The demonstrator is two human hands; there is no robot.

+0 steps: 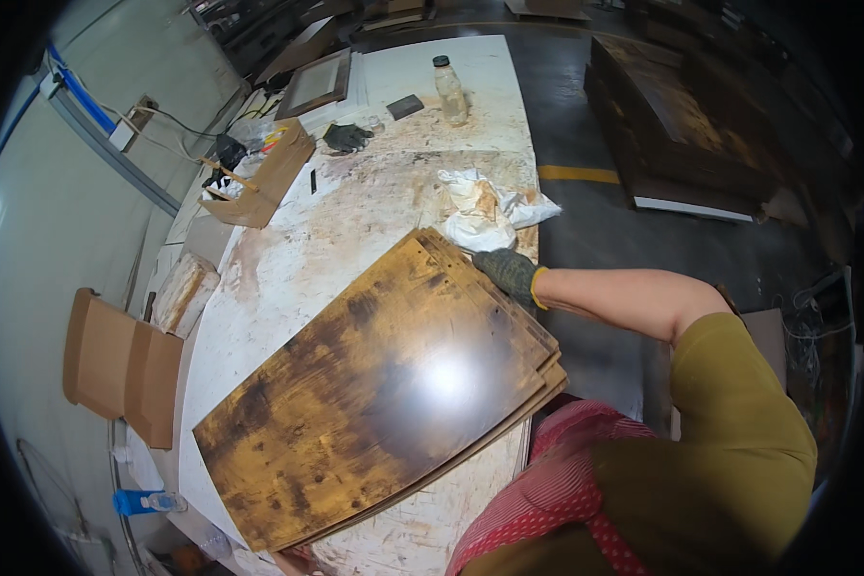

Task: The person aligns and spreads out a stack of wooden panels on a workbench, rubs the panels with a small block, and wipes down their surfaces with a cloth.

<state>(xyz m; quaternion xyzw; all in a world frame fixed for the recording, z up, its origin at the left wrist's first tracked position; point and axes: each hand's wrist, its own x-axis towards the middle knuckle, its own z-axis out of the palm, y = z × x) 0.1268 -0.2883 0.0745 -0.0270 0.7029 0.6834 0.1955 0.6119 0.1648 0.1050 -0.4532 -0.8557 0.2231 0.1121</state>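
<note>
A stack of thin wood-grain boards [374,384], brown with dark patches and a glossy top, lies slanted on the white table. Its sheets are slightly fanned out along the right end. At that end is my right hand [509,273], in a dark grey-green knit glove with a yellow cuff. It is closed against the boards' edge, with its fingertips partly hidden. A crumpled white cloth [480,213] with brown stains lies just beyond the glove. My left hand cannot be made out; a small reddish patch under the stack's near corner is too unclear to name.
The stained white table [288,250] holds a bottle with a dark cap [450,94], a dark block [405,107], a spare glove [347,138] and a cardboard box of supplies [271,178]. An open carton [125,365] stands at left. Dark boards [682,115] are stacked across the floor at right.
</note>
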